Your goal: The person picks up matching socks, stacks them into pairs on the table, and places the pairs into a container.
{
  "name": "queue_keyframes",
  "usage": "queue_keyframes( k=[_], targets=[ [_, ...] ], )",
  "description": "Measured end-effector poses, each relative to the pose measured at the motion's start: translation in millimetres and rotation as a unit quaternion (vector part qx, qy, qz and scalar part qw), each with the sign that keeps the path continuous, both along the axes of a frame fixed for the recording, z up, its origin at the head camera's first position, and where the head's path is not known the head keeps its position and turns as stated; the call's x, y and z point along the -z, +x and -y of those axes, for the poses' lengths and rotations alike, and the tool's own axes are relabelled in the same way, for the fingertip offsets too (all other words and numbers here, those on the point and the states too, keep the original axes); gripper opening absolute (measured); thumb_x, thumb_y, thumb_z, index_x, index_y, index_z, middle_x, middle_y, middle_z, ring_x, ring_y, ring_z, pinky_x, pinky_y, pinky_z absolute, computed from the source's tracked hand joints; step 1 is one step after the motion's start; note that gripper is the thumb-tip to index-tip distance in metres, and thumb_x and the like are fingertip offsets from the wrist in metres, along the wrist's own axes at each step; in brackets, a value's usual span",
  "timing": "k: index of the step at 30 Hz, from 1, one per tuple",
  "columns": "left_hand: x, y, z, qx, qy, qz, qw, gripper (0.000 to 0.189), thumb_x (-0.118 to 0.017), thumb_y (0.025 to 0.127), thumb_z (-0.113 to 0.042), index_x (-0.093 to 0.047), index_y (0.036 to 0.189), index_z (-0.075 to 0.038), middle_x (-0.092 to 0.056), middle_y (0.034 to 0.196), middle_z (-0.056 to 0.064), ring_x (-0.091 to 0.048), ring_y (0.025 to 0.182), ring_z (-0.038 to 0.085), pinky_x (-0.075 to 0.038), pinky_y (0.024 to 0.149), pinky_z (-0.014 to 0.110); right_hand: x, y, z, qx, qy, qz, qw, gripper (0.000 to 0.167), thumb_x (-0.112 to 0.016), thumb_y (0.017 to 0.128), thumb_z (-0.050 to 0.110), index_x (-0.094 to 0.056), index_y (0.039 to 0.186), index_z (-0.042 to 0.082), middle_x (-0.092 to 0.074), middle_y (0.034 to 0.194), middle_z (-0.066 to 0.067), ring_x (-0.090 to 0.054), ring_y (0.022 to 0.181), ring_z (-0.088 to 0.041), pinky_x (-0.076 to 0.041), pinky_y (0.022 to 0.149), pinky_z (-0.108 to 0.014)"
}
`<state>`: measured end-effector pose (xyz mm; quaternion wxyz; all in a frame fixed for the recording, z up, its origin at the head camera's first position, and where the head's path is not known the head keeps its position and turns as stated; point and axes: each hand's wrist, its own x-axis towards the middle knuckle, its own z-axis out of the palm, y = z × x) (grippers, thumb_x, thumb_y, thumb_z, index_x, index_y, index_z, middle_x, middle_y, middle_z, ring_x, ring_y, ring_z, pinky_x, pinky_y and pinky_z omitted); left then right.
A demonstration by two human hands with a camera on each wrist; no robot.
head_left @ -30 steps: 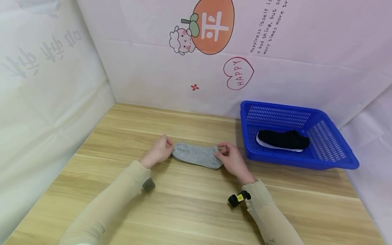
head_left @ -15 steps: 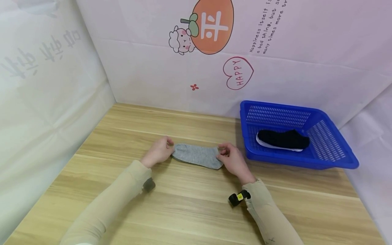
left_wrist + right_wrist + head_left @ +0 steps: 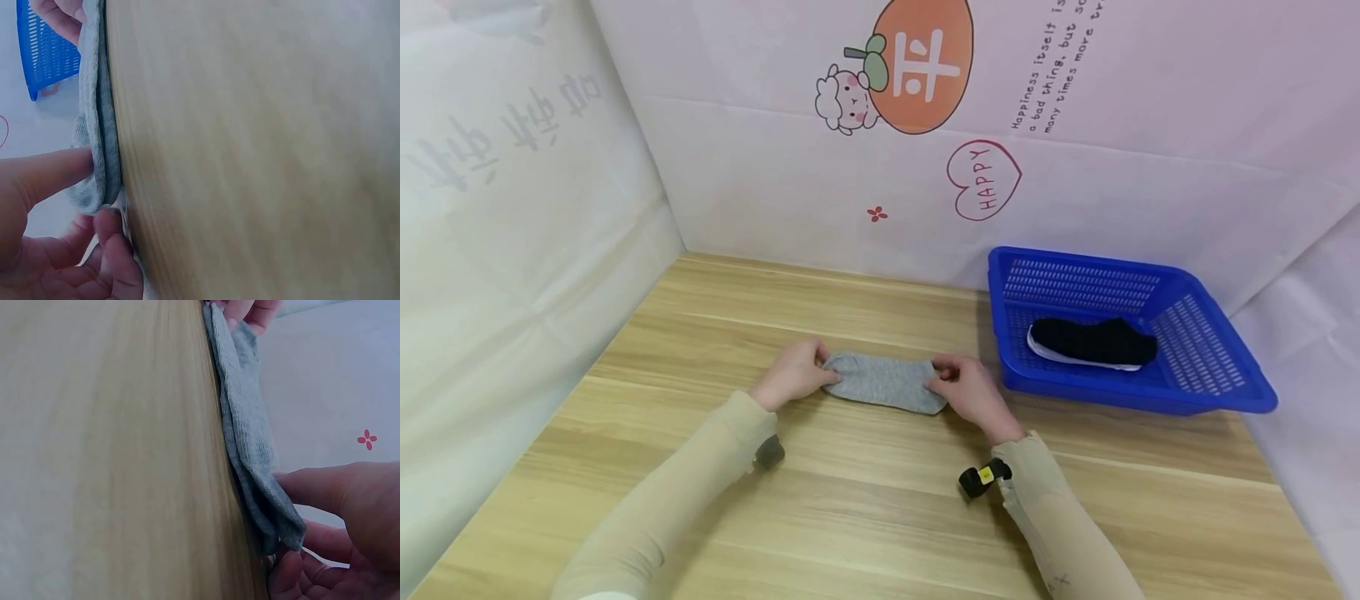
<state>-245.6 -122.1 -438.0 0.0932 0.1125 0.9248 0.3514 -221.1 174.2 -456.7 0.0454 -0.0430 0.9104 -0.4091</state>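
A pair of grey ankle socks (image 3: 883, 383), one laid flat on the other, lies crosswise on the wooden table. At the left end, my left hand (image 3: 796, 372) pinches the socks. The left wrist view shows its thumb (image 3: 56, 172) on top and curled fingertips low at the end of the socks (image 3: 100, 119). My right hand (image 3: 972, 390) pinches the opposite end. Its thumb (image 3: 319, 484) lies on the upper layer in the right wrist view, with the other fingers bent under the tip of the socks (image 3: 250, 437).
Right of the hands stands a blue plastic basket (image 3: 1120, 400) with perforated walls. Inside it a black sock (image 3: 1093, 340) lies over a white one (image 3: 1075, 358). Behind the wooden table (image 3: 850, 517) hangs a printed white sheet (image 3: 760, 183), and more sheeting borders both sides.
My left hand has shifted slightly right and its thumb has come onto the top of the socks' left end. The right hand and the socks have barely moved.
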Motion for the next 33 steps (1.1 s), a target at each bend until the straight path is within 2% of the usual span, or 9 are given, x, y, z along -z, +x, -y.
queue_keyframes(
  k=[2, 5, 9, 13, 17, 21, 29, 33],
  targets=[
    [-0.8, 0.5, -2.8, -0.003, -0.002, -0.001, 1.0, 0.028, -0.082, 0.085, -0.016, -0.062, 0.098, -0.001, -0.06, 0.084, 0.006, -0.054, 0.076, 0.021, -0.045, 0.069, 0.034, -0.2, -1.1, 0, -0.003, 0.006, 0.001, 1.0, 0.043, -0.075, 0.093, 0.013, -0.064, 0.132, -0.001, -0.06, 0.094, -0.006, -0.055, 0.086, -0.022, -0.044, 0.072, -0.033],
    [-1.2, -0.2, -5.7, -0.007, 0.0, 0.009, 0.9999, 0.031, -0.082, 0.084, -0.013, -0.064, 0.106, 0.001, -0.064, 0.088, 0.007, -0.059, 0.08, 0.022, -0.049, 0.074, 0.037, -0.3, -3.7, 0, -0.009, 0.01, -0.005, 0.9999, 0.037, -0.076, 0.092, 0.011, -0.066, 0.127, 0.0, -0.061, 0.093, -0.006, -0.055, 0.085, -0.022, -0.045, 0.071, -0.034],
    [0.1, -2.1, -6.4, -0.001, -0.007, 0.011, 0.9999, 0.035, -0.081, 0.085, -0.012, -0.067, 0.114, 0.002, -0.067, 0.093, 0.006, -0.062, 0.086, 0.021, -0.051, 0.08, 0.039, 0.3, -5.5, 1, -0.016, 0.008, -0.02, 0.9996, 0.023, -0.078, 0.09, 0.008, -0.068, 0.11, 0.003, -0.063, 0.092, -0.005, -0.057, 0.086, -0.022, -0.046, 0.076, -0.035],
    [2.8, -3.1, -6.1, 0.011, -0.02, -0.006, 0.9997, 0.022, -0.081, 0.084, -0.012, -0.072, 0.101, -0.003, -0.064, 0.085, 0.003, -0.059, 0.08, 0.02, -0.049, 0.076, 0.038, 0.8, -4.6, 2, -0.019, -0.001, -0.023, 0.9995, 0.017, -0.078, 0.088, 0.005, -0.065, 0.099, 0.003, -0.063, 0.089, -0.006, -0.059, 0.086, -0.022, -0.047, 0.077, -0.036],
    [3.8, -2.7, -6.6, 0.011, -0.028, -0.018, 0.9994, 0.013, -0.082, 0.083, -0.012, -0.071, 0.088, -0.007, -0.062, 0.079, 0.001, -0.056, 0.076, 0.02, -0.048, 0.074, 0.038, 0.8, -3.4, 3, -0.014, 0.0, -0.021, 0.9997, 0.018, -0.078, 0.088, 0.005, -0.068, 0.103, 0.001, -0.064, 0.089, -0.005, -0.059, 0.086, -0.022, -0.048, 0.077, -0.036],
    [2.3, -1.8, -7.5, 0.011, -0.042, -0.021, 0.9988, 0.012, -0.081, 0.083, -0.012, -0.069, 0.085, -0.009, -0.062, 0.079, 0.0, -0.056, 0.076, 0.02, -0.049, 0.075, 0.039, 1.0, -2.9, 3, -0.012, 0.001, -0.016, 0.9998, 0.022, -0.078, 0.088, 0.006, -0.072, 0.109, -0.001, -0.067, 0.093, -0.006, -0.061, 0.09, -0.023, -0.05, 0.079, -0.037],
    [-6.6, 1.5, -9.8, 0.018, -0.052, -0.014, 0.9984, 0.017, -0.078, 0.084, -0.011, -0.061, 0.08, -0.01, -0.056, 0.074, 0.001, -0.052, 0.071, 0.02, -0.044, 0.067, 0.035, -2.3, -2.3, 1, -0.01, -0.008, 0.008, 0.9999, 0.026, -0.073, 0.095, 0.017, -0.07, 0.114, -0.001, -0.068, 0.106, -0.01, -0.06, 0.099, -0.026, -0.05, 0.084, -0.04],
    [-9.2, 0.4, -9.2, 0.024, -0.043, -0.013, 0.9987, 0.022, -0.078, 0.084, -0.01, -0.057, 0.076, -0.011, -0.052, 0.071, 0.0, -0.05, 0.069, 0.019, -0.041, 0.064, 0.034, -6.0, -1.3, 2, -0.01, -0.017, 0.01, 0.9998, 0.027, -0.069, 0.098, 0.021, -0.068, 0.113, -0.001, -0.067, 0.107, -0.011, -0.059, 0.098, -0.026, -0.048, 0.083, -0.039]
  ],
)
